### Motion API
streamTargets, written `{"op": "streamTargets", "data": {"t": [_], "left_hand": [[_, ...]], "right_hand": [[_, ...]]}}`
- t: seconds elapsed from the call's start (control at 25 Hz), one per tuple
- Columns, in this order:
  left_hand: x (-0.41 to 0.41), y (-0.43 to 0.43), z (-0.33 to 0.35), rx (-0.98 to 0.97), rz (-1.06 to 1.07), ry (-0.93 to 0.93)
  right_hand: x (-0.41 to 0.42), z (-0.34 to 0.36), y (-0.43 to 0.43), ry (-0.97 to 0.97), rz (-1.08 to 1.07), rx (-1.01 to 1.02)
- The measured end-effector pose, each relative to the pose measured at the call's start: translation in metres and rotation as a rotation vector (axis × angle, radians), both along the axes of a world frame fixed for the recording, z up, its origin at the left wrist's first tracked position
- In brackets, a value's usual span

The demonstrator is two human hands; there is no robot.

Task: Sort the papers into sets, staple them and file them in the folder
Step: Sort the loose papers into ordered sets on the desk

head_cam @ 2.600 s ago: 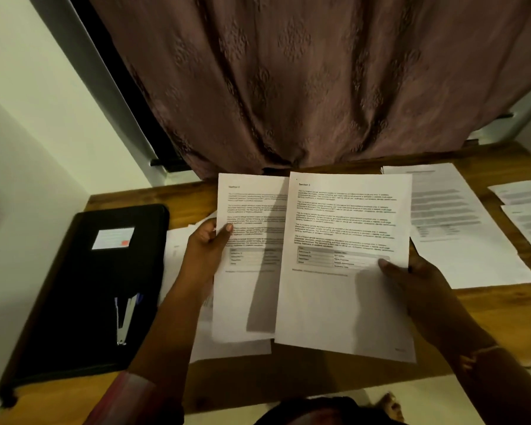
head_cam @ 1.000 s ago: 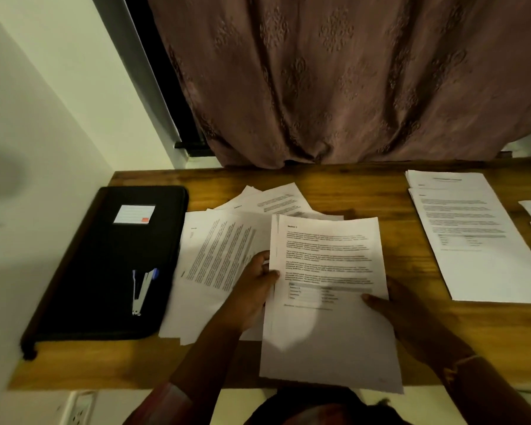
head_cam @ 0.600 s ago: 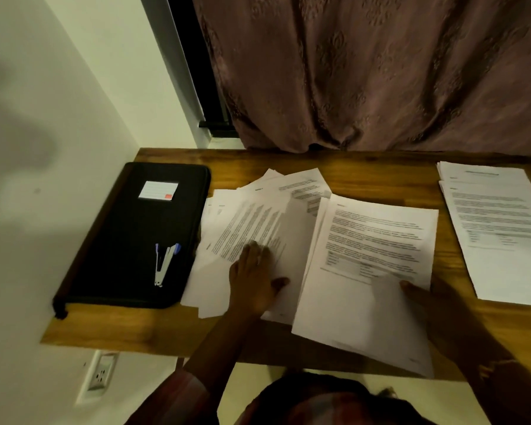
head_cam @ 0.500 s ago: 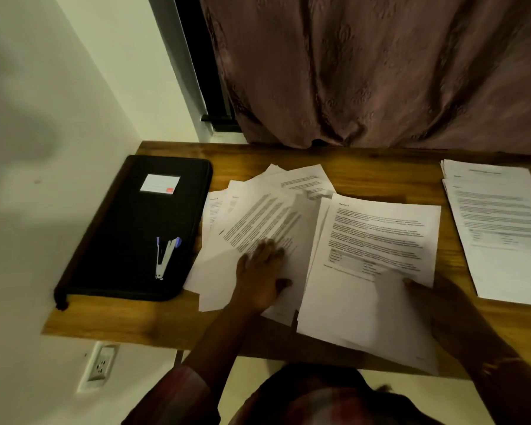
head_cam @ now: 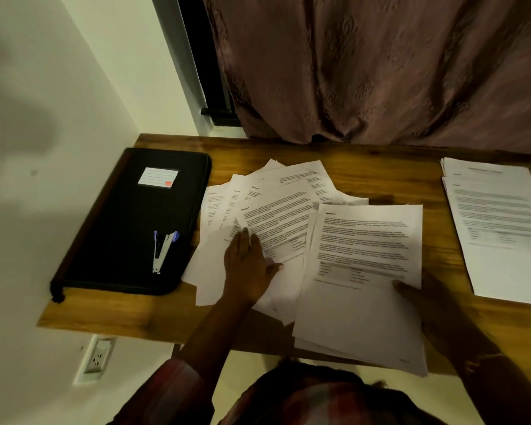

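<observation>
overhanging the desk (head_cam: 380,167) edge, sheets (head_cam: 359,317) in right hand (head_cam: 436,308)

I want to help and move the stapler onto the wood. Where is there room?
Bare table runs along the curtain, and in a strip between the set the right hand holds and the neat stack. A little shows before the folder. The fanned papers under the left hand are crowded.

On the tabletop (head_cam: 396,176): folder (head_cam: 129,222) at left end w/ stapler (head_cam: 163,250) on it. Fanned sheets (head_cam: 276,210) lie just right of it, a stack (head_cam: 362,271) overlapping their rt side, near edge overhanging. Another pile (head_cam: 497,228) sits well apart, far right, and a curtain (head_cam: 380,72) hangs behind.
</observation>
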State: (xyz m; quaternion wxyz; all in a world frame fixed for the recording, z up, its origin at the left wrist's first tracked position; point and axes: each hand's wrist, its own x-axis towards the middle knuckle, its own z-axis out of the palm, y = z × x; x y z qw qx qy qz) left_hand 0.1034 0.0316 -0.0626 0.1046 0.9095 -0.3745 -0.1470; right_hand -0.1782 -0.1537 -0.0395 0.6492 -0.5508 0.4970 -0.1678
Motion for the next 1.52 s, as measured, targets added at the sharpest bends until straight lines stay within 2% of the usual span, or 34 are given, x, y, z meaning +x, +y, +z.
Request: {"op": "streamTargets", "data": {"t": [0.08, 0.24, 0.72, 0.92, 1.2, 1.32, 1.52], "left_hand": [[-0.001, -0.002, -0.001, -0.019, 0.121, 0.026], [0.002, -0.007, -0.001, -0.013, 0.12, 0.069], [0.013, -0.012, 0.004, 0.081, -0.082, 0.118], [0.021, -0.013, 0.012, 0.015, -0.162, 0.202], [0.016, -0.024, 0.016, -0.044, 0.085, 0.151], [0.016, -0.034, 0.018, -0.105, 0.198, 0.285], [0.017, -0.041, 0.018, -0.363, 0.317, 0.541]], "right_hand": [[0.0, -0.001, -0.001, 0.016, -0.002, 0.002], [0.001, 0.002, -0.001, 0.011, -0.002, -0.003], [0.023, 0.003, -0.006, 0.054, 0.113, -0.11], [0.038, -0.007, -0.009, 0.069, 0.126, -0.156], [0.046, -0.017, -0.012, 0.075, 0.118, -0.166], [0.047, -0.021, -0.012, 0.078, 0.096, -0.183], [0.046, -0.025, -0.012, 0.074, 0.079, -0.179]]}}
